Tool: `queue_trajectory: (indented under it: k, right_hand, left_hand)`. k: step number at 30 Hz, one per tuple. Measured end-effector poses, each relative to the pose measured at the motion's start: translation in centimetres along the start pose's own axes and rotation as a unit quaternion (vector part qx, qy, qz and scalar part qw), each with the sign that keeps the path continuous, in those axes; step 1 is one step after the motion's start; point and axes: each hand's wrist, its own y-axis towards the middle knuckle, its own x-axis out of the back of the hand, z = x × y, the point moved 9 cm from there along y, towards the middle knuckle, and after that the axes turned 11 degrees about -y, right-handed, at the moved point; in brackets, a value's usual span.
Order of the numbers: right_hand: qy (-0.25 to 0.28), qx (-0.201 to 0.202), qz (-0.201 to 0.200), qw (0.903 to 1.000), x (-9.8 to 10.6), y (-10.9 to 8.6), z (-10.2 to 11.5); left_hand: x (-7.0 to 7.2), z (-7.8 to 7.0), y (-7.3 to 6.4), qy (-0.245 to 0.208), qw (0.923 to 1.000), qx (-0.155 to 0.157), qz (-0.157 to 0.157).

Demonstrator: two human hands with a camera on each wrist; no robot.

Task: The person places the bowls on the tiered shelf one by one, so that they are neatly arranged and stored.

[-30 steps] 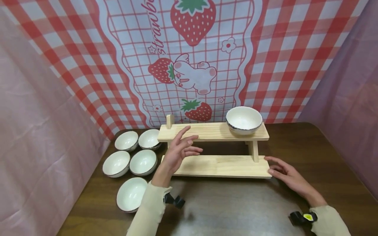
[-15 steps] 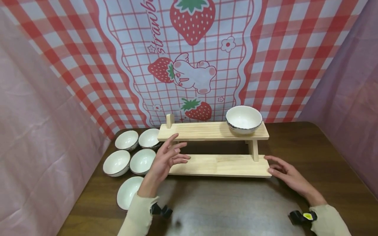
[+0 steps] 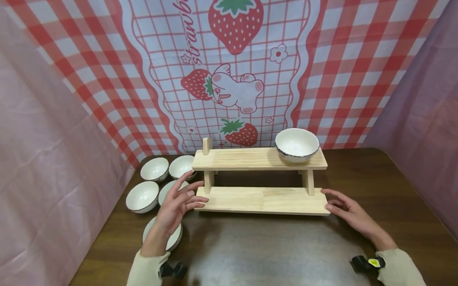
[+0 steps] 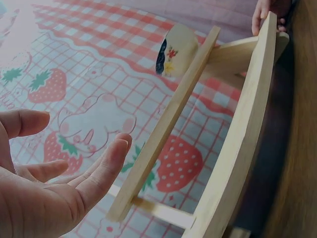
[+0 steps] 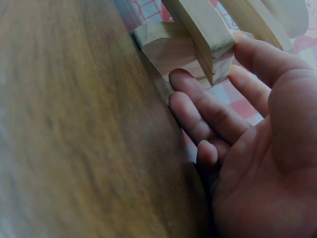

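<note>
A two-tier pale wooden shelf [image 3: 259,159] stands on the table with a white, dark-rimmed bowl [image 3: 297,143] at the upper board's right end. My left hand [image 3: 175,208] hovers left of the shelf, fingers spread and holding nothing; it partly covers two of the bowls behind it. In the left wrist view, its fingers [image 4: 111,163] are apart from the wood. At the lower board's right end, my right hand [image 3: 352,214] touches the wood with thumb and index finger. Its other fingers [image 5: 198,114] curve loosely beside the board in the right wrist view.
Several white bowls sit left of the shelf, including a front bowl [image 3: 175,238] and an outer bowl [image 3: 142,196]. A strawberry-print cloth [image 3: 229,89] hangs behind the brown table [image 3: 358,171]. Pink curtains [image 3: 53,159] flank both sides.
My left hand has moved left and slightly toward me, from in front of the shelf to over the bowls. My right hand stays at the board's end; the shelf and bowls look unmoved.
</note>
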Motion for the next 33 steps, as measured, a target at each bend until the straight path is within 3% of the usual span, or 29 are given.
queue_trajectory:
  k: [5,16,20,27,33]
  right_hand:
    - [0.008,0.004,0.002,1.0,0.0,-0.1,0.0]
    - [0.001,-0.005,0.004,1.0,0.0,-0.1,0.0]
    - [-0.001,-0.007,0.004,1.0,0.1,-0.1,0.1]
    - [0.002,0.002,0.001,1.0,0.0,-0.1,0.0]
    - [-0.003,-0.002,0.003,1.0,0.0,0.0,0.0]
  left_hand:
    - [1.2,-0.7,-1.4,-0.005,0.9999,-0.014,-0.008]
    - [3.3,-2.2,-4.1,-0.056,0.9961,-0.064,0.02]
    - [4.1,-2.9,-5.1,-0.085,0.9921,-0.086,0.035]
    - [6.1,-3.8,-7.0,-0.127,0.9849,-0.112,0.036]
    - [7.2,-4.6,-8.7,-0.167,0.9733,-0.143,0.065]
